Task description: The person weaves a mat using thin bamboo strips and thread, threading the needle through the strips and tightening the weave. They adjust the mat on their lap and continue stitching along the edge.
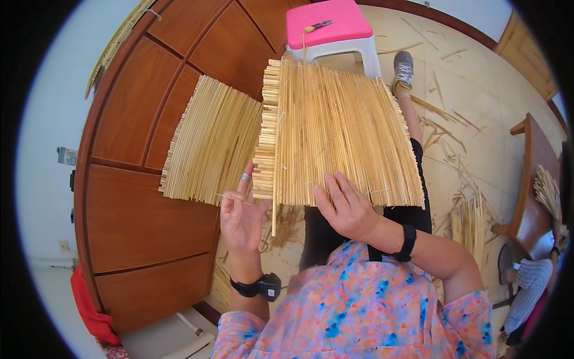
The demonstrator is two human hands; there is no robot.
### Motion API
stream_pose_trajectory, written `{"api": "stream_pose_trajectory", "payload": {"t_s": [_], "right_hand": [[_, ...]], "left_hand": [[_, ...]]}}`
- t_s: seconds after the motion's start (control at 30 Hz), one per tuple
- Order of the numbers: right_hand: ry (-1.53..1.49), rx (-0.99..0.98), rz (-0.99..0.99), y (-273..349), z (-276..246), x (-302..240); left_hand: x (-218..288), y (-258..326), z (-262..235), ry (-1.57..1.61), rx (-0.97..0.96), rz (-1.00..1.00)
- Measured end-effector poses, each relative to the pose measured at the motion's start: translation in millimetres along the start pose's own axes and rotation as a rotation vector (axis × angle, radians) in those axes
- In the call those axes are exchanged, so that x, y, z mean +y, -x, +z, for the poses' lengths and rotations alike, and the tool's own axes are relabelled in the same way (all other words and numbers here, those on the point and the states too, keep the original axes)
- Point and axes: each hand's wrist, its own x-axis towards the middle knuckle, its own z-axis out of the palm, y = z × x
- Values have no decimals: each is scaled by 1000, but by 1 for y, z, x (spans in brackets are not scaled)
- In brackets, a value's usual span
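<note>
A mat of straw stalks lies in front of me across my lap, its stalks side by side and tied with thin thread. Flat on its near edge rests my right hand, fingers stretched out. Just left of that edge, my left hand pinches a thin, pale, needle-like piece between thumb and fingers; a ring is on one finger. Along the mat's left side, one longer stalk sticks out toward me, beside uneven stalk ends. A second straw mat leans against the wooden cabinet at left.
The brown cabinet fills the left side. Beyond the mat stands a pink-topped stool with a small knife on it. Loose stalks litter the tiled floor at right, near a wooden bench.
</note>
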Motion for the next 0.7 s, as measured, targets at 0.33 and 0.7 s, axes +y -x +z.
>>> {"api": "stream_pose_trajectory", "payload": {"t_s": [0.33,0.7], "right_hand": [[0,-64,-56,11,1,2],[-822,-574,413,50,-60,18]], "left_hand": [[-25,-12,-2,-203,131,-308],[-82,14,-12,-88,290,-280]]}}
